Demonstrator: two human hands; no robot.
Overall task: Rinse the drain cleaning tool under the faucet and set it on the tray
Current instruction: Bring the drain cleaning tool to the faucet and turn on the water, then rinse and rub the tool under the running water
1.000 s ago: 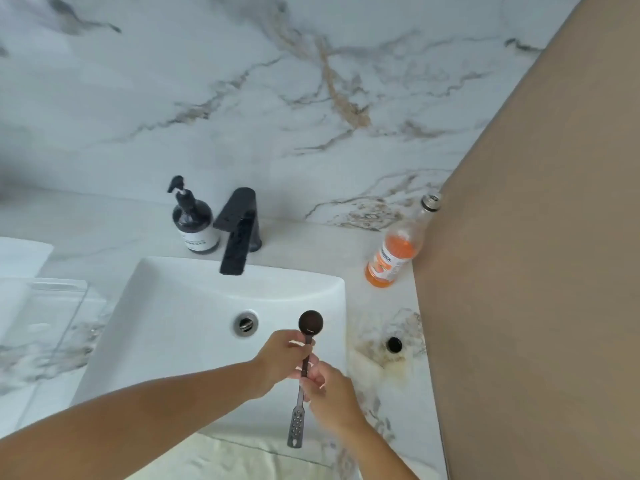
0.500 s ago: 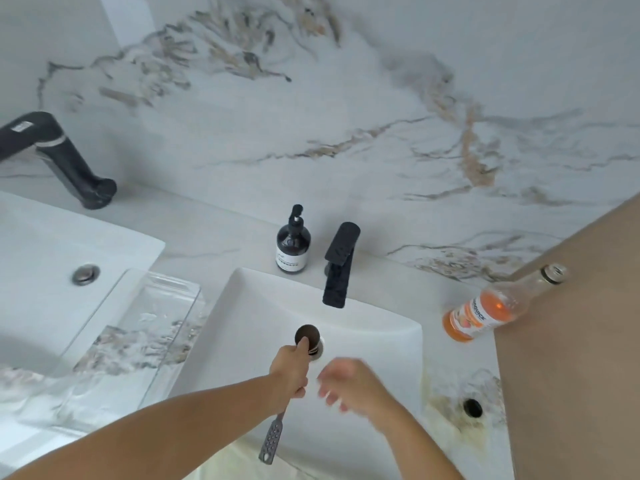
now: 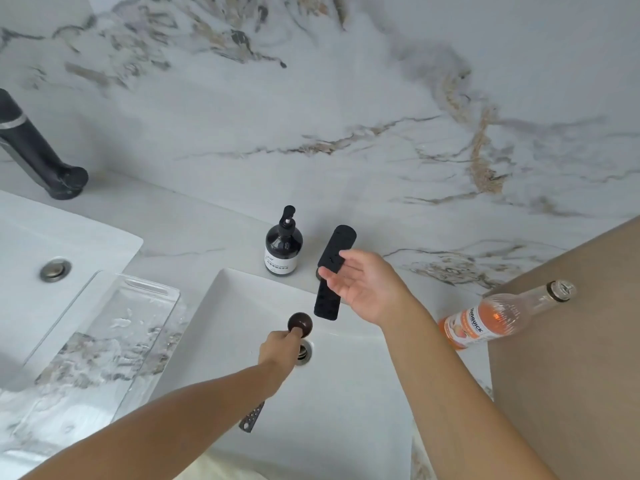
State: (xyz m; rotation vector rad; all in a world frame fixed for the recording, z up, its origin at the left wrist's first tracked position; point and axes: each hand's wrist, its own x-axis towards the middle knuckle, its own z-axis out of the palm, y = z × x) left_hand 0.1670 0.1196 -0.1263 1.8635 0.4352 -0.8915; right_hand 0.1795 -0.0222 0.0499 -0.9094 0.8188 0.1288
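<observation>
While your left hand [image 3: 278, 351] grips the drain cleaning tool [image 3: 300, 324] over the sink [image 3: 346, 410], knob toward the faucet [image 3: 332, 271] and perforated end toward you, no water runs. Your right hand [image 3: 363, 285], spread and empty, reaches the faucet lever. The tray [image 3: 152, 289] sits on the bench to your left.

tool [image 3: 300, 324] shaft – hid by left hand [image 3: 277, 351] | 2nd faucet [image 3: 33, 150] – cut off, left edge

My left hand [image 3: 278, 349] grips the drain cleaning tool [image 3: 300, 324] over the white sink [image 3: 346, 410]; my right hand [image 3: 363, 285], fingers spread, reaches the black faucet [image 3: 334, 251].
</observation>
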